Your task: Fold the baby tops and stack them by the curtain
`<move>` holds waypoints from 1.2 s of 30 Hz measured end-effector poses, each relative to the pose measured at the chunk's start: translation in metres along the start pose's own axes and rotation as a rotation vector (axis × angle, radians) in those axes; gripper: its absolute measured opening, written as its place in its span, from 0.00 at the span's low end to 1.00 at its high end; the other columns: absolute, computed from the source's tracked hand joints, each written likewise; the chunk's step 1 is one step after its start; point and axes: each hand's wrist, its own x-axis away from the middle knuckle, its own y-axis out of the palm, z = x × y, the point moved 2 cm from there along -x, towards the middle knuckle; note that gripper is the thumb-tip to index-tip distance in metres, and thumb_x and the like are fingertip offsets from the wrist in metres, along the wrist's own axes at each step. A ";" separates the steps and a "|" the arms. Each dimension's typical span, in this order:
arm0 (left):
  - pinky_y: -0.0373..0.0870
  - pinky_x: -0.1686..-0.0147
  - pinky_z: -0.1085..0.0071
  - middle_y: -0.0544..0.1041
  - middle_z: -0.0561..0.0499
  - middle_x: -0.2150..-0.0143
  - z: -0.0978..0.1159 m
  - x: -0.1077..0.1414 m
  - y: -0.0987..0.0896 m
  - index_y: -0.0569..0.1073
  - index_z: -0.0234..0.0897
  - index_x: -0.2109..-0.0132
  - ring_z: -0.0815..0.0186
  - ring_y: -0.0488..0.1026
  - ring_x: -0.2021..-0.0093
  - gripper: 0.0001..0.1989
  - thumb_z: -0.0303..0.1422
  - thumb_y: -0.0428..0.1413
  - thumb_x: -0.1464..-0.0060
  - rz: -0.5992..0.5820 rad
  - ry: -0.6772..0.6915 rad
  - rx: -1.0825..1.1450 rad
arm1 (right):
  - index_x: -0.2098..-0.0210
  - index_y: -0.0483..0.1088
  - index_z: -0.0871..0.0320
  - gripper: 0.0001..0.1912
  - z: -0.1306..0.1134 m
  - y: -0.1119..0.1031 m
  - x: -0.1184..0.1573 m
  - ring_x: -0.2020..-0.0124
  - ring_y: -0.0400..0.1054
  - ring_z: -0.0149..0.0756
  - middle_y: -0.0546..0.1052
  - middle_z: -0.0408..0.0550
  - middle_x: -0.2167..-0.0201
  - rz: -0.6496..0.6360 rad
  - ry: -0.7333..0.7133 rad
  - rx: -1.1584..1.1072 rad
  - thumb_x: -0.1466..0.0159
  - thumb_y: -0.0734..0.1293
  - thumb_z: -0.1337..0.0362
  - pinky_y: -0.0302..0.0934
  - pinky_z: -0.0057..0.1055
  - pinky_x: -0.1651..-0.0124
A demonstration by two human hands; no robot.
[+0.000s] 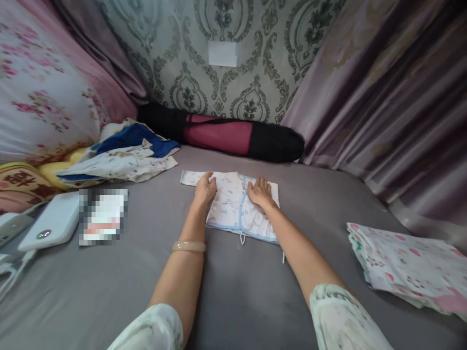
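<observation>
Head view: grey fabric sheet [237, 296], smooth with faint creases, covering the whole working surface. Behind it, a wall in grey-green damask-patterned paper [175, 63], bearing one white rectangular plate [223, 54]; at right, a draped mauve satin curtain [383, 102]. Along the foot of the wall, one long cylindrical black-and-maroon fabric bag [219, 136], lying on its side. At far left, white cloth printed with pink flowers [40, 92]; beside it, a loose heap of white patterned and blue cloth [127, 155]. Nearer at left, one white rounded-corner device [54, 223] with a small dark oval, white cables [16, 279] next to it, and one rectangular item obscured by pixelation [104, 216]. At right, one folded white cloth with pink print [408, 267]. At centre, lying flat on the sheet: one small white cotton garment [226, 209], pale blue printed and trimmed, one sleeve extended leftward, white ties at the near edge. Left hand [206, 187], below a pale bangle [188, 246], rests at the garment's left part, near the extended sleeve; whether its fingers grip cannot be told. Right hand [260, 192] lies on the right part, fingers outstretched toward the far edge. Hands well apart, the garment's middle between them.
</observation>
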 end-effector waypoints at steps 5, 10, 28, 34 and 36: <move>0.67 0.45 0.59 0.77 0.39 0.48 -0.007 -0.006 -0.006 0.71 0.31 0.43 0.56 0.73 0.48 0.21 0.33 0.46 0.39 0.051 -0.032 -0.018 | 0.33 0.50 0.78 0.36 -0.001 -0.007 -0.005 0.30 0.41 0.54 0.49 0.69 0.31 -0.030 0.008 0.021 0.30 0.47 0.55 0.38 0.48 0.32; 0.61 0.42 0.59 0.71 0.35 0.44 -0.011 -0.005 -0.024 0.72 0.29 0.45 0.52 0.66 0.42 0.20 0.31 0.48 0.40 0.286 -0.178 -0.179 | 0.32 0.49 0.74 0.32 -0.026 -0.013 -0.006 0.29 0.39 0.50 0.48 0.63 0.30 0.028 -0.146 0.069 0.29 0.47 0.58 0.34 0.48 0.31; 0.58 0.50 0.49 0.70 0.37 0.43 -0.028 -0.006 -0.027 0.78 0.37 0.52 0.43 0.61 0.43 0.16 0.26 0.50 0.44 0.329 -0.380 -0.336 | 0.31 0.49 0.63 0.29 -0.081 0.008 0.002 0.29 0.41 0.49 0.50 0.58 0.30 -0.103 -0.487 0.085 0.27 0.48 0.57 0.37 0.49 0.32; 0.60 0.49 0.45 0.72 0.37 0.47 -0.032 -0.010 -0.025 0.77 0.38 0.55 0.44 0.64 0.44 0.15 0.24 0.51 0.47 0.377 -0.359 -0.259 | 0.41 0.66 0.61 0.22 -0.090 -0.001 0.005 0.38 0.55 0.45 0.64 0.57 0.38 0.070 -0.585 0.088 0.28 0.52 0.61 0.41 0.42 0.34; 0.61 0.48 0.44 0.72 0.37 0.47 -0.034 -0.013 -0.025 0.76 0.38 0.55 0.45 0.65 0.44 0.15 0.24 0.51 0.47 0.414 -0.324 -0.185 | 0.46 0.70 0.59 0.21 -0.092 -0.001 0.004 0.42 0.58 0.44 0.68 0.56 0.43 0.078 -0.568 0.084 0.28 0.52 0.59 0.48 0.39 0.39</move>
